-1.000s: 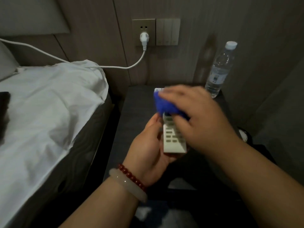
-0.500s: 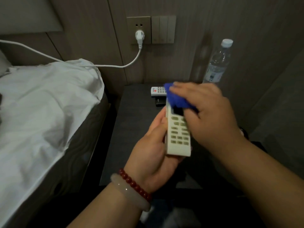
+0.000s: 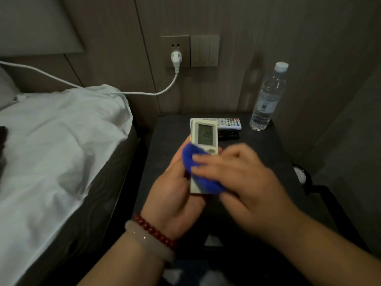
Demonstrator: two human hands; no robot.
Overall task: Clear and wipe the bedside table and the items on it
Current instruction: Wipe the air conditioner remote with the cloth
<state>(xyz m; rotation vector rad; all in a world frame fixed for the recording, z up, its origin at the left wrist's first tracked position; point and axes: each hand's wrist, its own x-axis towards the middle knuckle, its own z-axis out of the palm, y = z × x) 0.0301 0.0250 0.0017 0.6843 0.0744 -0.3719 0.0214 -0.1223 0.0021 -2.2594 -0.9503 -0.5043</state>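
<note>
My left hand (image 3: 174,195) grips a white air-conditioner remote (image 3: 204,135) upright above the dark bedside table (image 3: 165,141); its lit screen reads 22. My right hand (image 3: 237,178) holds a blue cloth (image 3: 192,159) against the remote's lower half, covering the buttons. On the table behind lie a white TV remote (image 3: 228,123) and a black remote (image 3: 228,134) side by side. A clear water bottle (image 3: 268,100) with a white cap stands at the table's back right corner.
A bed with a white duvet (image 3: 57,145) lies close on the left. A white plug (image 3: 175,58) sits in the wall socket, its cable running left over the bedding. Light switches (image 3: 204,50) are beside it. A round object (image 3: 300,175) sits low at the right.
The blue cloth and my right hand have slid from the remote's top down to its lower half, uncovering the screen. The two remotes on the table are now in view.
</note>
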